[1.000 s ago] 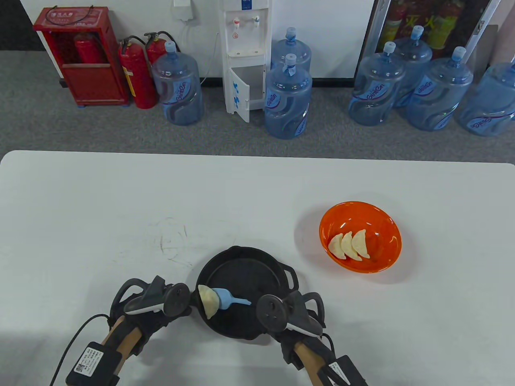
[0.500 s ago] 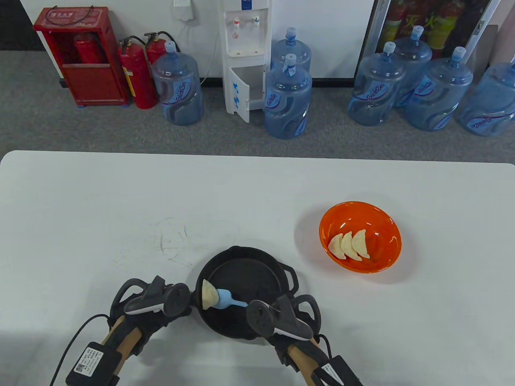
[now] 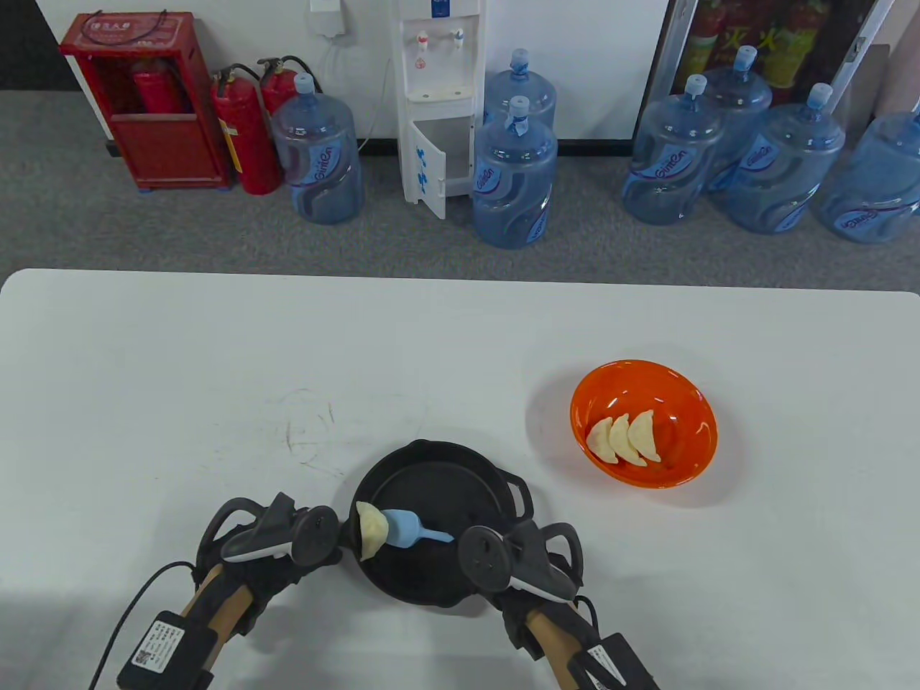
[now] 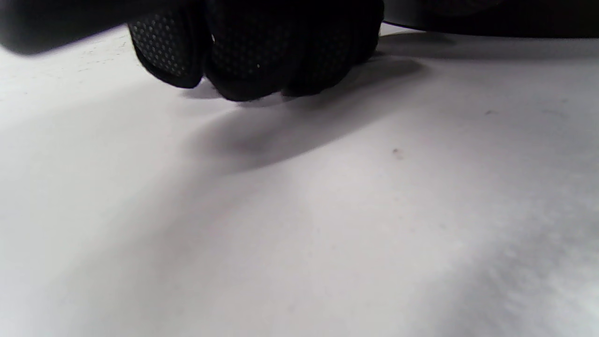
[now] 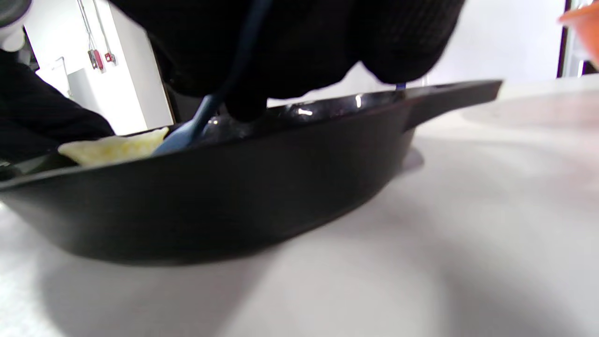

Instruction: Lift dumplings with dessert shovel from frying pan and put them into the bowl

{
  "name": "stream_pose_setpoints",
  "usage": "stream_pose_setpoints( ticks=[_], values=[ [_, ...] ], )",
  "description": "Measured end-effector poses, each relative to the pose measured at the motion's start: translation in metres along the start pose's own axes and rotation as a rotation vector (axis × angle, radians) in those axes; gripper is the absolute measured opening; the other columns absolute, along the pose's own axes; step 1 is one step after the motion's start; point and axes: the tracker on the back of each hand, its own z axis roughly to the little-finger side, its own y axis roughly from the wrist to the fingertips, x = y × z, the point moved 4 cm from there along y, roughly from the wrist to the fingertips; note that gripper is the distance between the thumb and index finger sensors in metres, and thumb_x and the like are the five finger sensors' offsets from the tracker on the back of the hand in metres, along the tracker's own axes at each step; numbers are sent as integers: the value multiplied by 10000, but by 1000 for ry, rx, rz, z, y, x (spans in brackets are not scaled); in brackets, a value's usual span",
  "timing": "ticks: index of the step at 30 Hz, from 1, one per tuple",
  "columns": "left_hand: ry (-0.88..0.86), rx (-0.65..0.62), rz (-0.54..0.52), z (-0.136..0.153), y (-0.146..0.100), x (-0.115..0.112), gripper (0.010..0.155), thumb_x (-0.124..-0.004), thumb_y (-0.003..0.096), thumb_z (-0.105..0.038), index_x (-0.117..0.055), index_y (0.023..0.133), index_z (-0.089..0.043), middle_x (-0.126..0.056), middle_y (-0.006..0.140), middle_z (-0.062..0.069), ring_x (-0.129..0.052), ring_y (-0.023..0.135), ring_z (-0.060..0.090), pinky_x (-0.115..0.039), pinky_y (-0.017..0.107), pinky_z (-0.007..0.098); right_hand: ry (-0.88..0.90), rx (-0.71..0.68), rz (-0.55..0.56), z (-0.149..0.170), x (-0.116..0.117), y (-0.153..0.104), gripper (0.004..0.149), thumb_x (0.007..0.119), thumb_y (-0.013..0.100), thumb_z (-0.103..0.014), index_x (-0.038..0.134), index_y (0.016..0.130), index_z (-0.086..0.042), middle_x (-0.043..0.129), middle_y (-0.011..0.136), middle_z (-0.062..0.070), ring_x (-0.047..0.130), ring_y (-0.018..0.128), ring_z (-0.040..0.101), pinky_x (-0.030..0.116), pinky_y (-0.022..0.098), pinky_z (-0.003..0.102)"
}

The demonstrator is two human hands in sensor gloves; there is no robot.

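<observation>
A black frying pan (image 3: 460,496) sits near the table's front edge, with one pale dumpling (image 3: 371,530) against its left wall. The scoop of a light blue dessert shovel (image 3: 404,530) touches that dumpling's right side. My right hand (image 3: 474,550) pinches the shovel's handle at the pan's front right; the right wrist view shows the handle (image 5: 201,117) running up into the gloved fingers (image 5: 290,42), with the dumpling (image 5: 112,147) just above the pan wall (image 5: 234,196). My left hand (image 3: 305,543) is at the pan's left side, its fingers (image 4: 262,51) curled with knuckles on the table, the grip hidden under the tracker.
An orange bowl (image 3: 686,402) stands to the right of the pan and farther back, holding three dumplings (image 3: 624,438). The pan's loop handle (image 3: 521,492) points toward it. White tabletop (image 3: 215,374) stretches left and back. Water bottles and fire extinguishers stand on the floor beyond.
My right hand swung left with the shovel, pushing the dumpling against the pan's left wall, then drew back right. The dumpling sits slightly farther back. The left hand stayed still.
</observation>
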Motion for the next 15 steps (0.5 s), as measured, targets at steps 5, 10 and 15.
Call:
stream_pose_setpoints(
  ticks=[5, 10, 15],
  values=[
    [0, 0, 0, 0, 0, 0, 590, -568, 481, -562, -622, 967, -232, -827, 749, -67, -950, 544, 142, -757, 682, 503, -117, -25, 71, -13, -1, -4, 467, 732, 614, -370, 765, 1051, -211, 824, 911, 94, 891, 536, 122, 803, 523, 452],
    [0, 0, 0, 0, 0, 0, 590, -568, 480, -562, -624, 966, -232, -827, 748, -67, -950, 543, 141, -758, 681, 501, -207, -63, 78, -32, 1, -7, 483, 708, 624, -344, 727, 1079, -184, 798, 934, 117, 888, 549, 124, 804, 518, 453],
    [0, 0, 0, 0, 0, 0, 590, -567, 481, -562, -623, 967, -231, -827, 748, -68, -950, 543, 141, -758, 682, 502, -218, -91, 45, -41, 2, -8, 495, 693, 623, -367, 740, 1070, -158, 821, 898, 113, 891, 449, 76, 834, 421, 398]
  ],
)
